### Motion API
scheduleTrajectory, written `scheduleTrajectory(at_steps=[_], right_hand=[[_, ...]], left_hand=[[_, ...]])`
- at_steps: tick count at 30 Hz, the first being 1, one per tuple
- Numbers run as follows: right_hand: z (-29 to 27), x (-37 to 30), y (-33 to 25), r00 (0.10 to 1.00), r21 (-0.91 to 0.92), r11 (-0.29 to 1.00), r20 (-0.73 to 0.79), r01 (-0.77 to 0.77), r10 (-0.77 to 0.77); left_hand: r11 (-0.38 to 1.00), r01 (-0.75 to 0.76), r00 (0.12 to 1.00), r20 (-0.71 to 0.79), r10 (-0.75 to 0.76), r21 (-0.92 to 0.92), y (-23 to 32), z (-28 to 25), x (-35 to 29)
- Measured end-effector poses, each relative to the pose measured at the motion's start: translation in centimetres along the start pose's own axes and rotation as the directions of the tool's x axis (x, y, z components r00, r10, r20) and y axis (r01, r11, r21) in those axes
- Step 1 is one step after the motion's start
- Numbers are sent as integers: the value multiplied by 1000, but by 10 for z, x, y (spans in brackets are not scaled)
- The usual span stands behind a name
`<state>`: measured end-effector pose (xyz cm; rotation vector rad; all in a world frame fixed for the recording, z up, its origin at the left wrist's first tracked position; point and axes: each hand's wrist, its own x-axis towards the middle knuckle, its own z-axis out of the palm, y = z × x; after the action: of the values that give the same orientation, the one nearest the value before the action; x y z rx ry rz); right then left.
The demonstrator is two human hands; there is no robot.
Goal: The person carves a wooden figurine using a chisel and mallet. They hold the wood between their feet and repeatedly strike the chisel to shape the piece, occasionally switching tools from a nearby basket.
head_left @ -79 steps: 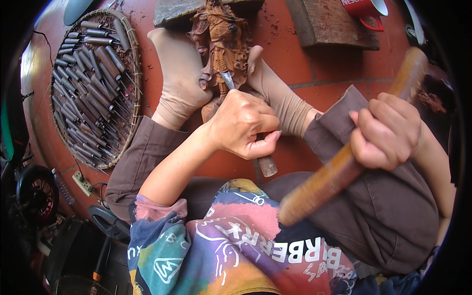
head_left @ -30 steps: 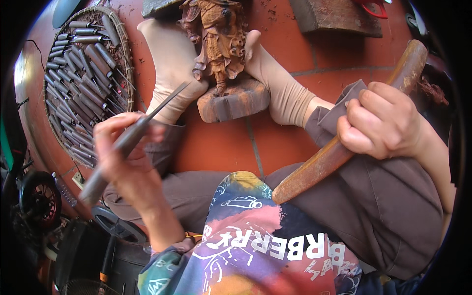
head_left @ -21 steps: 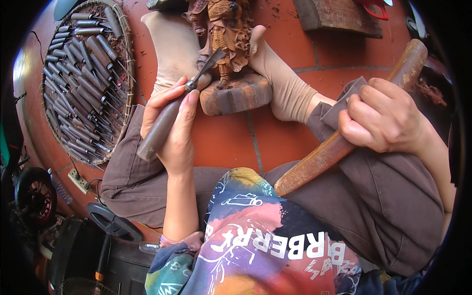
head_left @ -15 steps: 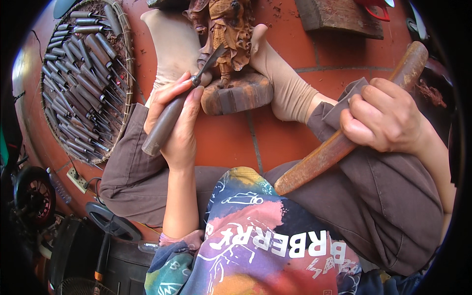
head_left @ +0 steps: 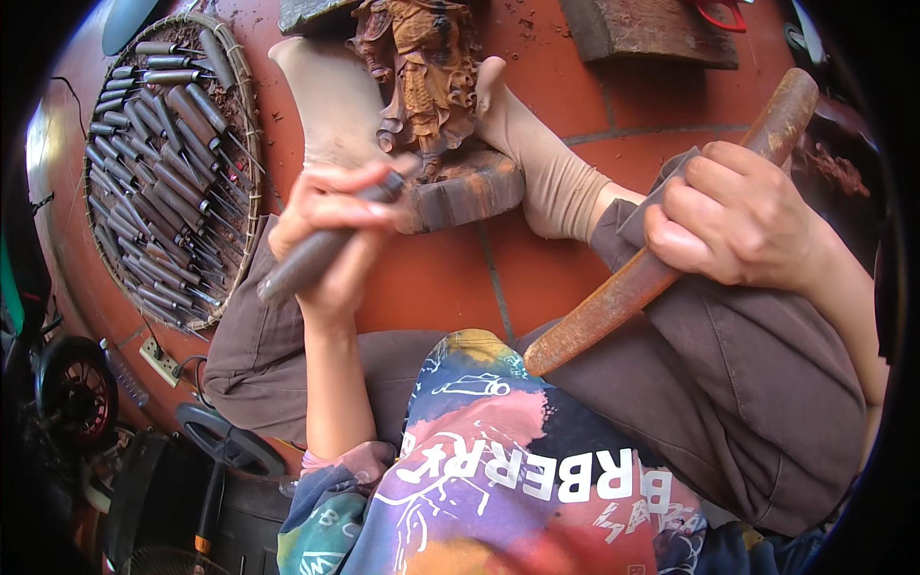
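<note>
My left hand (head_left: 331, 225) grips a dark-handled chisel (head_left: 311, 254), its tip pointing at the base of a carved wooden figure (head_left: 422, 67). The figure stands on a thick wooden base (head_left: 470, 192), clamped between my two feet in beige socks (head_left: 331, 105) (head_left: 541, 163). My right hand (head_left: 738, 220) holds a long wooden mallet stick (head_left: 632, 283) above my right knee, away from the figure.
A round woven tray (head_left: 240, 86) at the left holds several chisels. Wooden blocks (head_left: 652, 34) lie at the far edge on the red tiled floor (head_left: 450, 287). A wheel (head_left: 72, 388), a power strip (head_left: 158, 359) and a fan sit at the lower left.
My left hand took a different chisel from the tray side and brought it to the figure's base. The right hand with the stick has stayed nearly still.
</note>
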<state>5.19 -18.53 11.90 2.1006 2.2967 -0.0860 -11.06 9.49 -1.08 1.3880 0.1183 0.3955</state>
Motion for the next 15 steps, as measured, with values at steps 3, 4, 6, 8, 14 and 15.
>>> scheduleTrajectory(at_steps=[3,4,6,8,14,15], right_hand=[[1,-2,-2,1000,-26,1000,-10,-7,7],[1,-3,-2,1000,-36,999,-14,-11,10],[-1,-3,-2,999,16,1000,24,-24,24],[-2,-3,-2,998,51,998,52,-35,33],[-3,-1,-2,997,38,998,63,-47,45],[-3,0,-2,998,16,999,43,-52,51]], left_hand=[[999,19,990,139,-12,-46,8,7,-1],[1000,7,998,63,-7,-3,6,6,-2],[996,-6,996,-84,13,91,2,-1,-4],[992,45,988,-150,-27,120,1,-5,-1],[977,48,994,-108,-26,206,-13,-6,2],[979,31,998,-63,-19,200,-18,-13,1]])
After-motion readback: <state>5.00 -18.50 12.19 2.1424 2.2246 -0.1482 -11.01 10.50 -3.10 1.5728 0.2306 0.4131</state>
